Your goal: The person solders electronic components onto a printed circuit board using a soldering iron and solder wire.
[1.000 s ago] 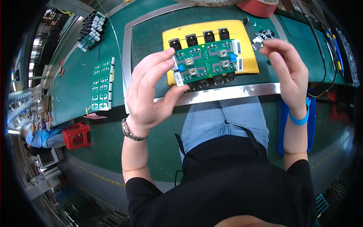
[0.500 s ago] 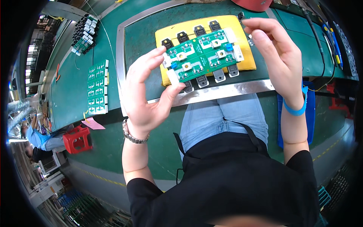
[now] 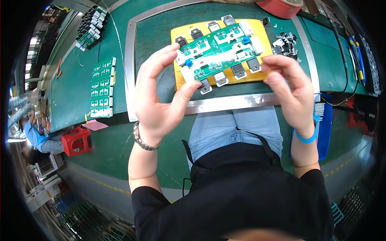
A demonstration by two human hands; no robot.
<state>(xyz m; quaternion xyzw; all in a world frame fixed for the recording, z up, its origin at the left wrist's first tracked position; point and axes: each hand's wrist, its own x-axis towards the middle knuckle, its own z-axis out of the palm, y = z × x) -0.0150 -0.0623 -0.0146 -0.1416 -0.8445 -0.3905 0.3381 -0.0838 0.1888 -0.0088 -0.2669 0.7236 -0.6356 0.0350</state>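
Note:
A green circuit board (image 3: 217, 53) with white end blocks and blue round parts lies tilted on a yellow pad (image 3: 261, 38). Black flat components with metal tabs (image 3: 238, 71) stick out along its far and near edges. My left hand (image 3: 159, 90) curves round the board's left end, forefinger at the far corner and thumb at the near one, apparently holding it. Just off the board's right end is my right hand (image 3: 291, 90). Its forefinger and thumb are bent and apart, and I see nothing between them.
A metal frame (image 3: 241, 100) borders the work area. Loose black components (image 3: 286, 45) lie right of the pad, near a red round container (image 3: 281, 7). More green boards (image 3: 102, 88) and a stack of black and white parts (image 3: 91, 26) sit left. A blue bin (image 3: 325, 132) stands below right.
My right hand has come down and nearer, from beyond the pad's far right corner to the board's right end, uncovering the loose components. My left hand stays at the left end.

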